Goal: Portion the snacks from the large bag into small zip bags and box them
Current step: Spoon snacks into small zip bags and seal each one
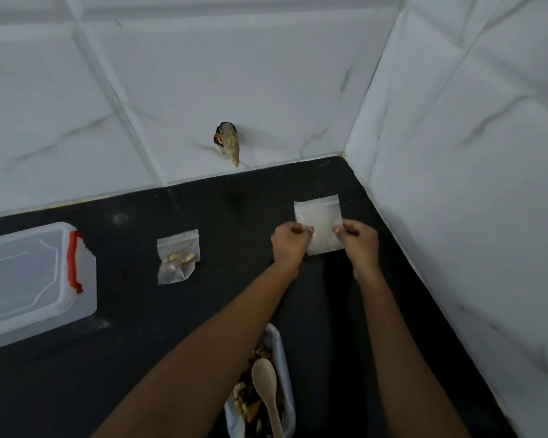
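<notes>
Head: zip bag between 2 grips

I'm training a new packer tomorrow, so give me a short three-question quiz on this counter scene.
1. True or false: the wooden spoon lies in the large bag of snacks.
2. What do the left hand and right hand pinch? A) the empty zip bag B) the spoon C) nothing
3. How many zip bags on the counter already hold snacks?
Key: 1 true; 2 A; 3 one, the filled zip bag, lying between the clear box and the hands.
</notes>
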Motion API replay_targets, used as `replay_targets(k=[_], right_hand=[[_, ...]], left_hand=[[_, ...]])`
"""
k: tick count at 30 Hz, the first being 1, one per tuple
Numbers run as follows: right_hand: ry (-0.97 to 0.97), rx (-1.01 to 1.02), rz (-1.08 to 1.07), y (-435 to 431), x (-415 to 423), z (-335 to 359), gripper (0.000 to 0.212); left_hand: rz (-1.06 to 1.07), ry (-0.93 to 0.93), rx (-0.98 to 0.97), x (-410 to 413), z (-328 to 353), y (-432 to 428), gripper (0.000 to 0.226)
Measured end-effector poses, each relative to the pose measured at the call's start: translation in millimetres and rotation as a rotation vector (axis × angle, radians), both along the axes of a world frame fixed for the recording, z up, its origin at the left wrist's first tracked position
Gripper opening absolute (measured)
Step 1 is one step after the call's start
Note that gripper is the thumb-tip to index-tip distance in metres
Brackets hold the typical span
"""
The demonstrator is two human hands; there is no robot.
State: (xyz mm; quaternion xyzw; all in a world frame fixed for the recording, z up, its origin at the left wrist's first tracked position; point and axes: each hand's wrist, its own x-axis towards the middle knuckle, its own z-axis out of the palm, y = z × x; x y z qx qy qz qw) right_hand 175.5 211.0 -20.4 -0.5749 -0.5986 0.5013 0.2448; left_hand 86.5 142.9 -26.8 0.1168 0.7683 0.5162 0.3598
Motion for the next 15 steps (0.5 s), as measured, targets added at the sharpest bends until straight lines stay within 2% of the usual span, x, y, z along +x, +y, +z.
replay_targets(k=[6, 15], right_hand=[[0.125, -0.051, 0.037, -41.8, 9.4, 29.9, 0.017], [0.229, -0.086, 0.264, -125.1, 27.4, 76.6, 0.018]], left_hand=[[0.007, -0.011, 0.142, 3.7, 27.4, -43.7, 0.011], [-0.124, 0.109, 0.208, -0.6, 71.2, -158.3, 0.004]])
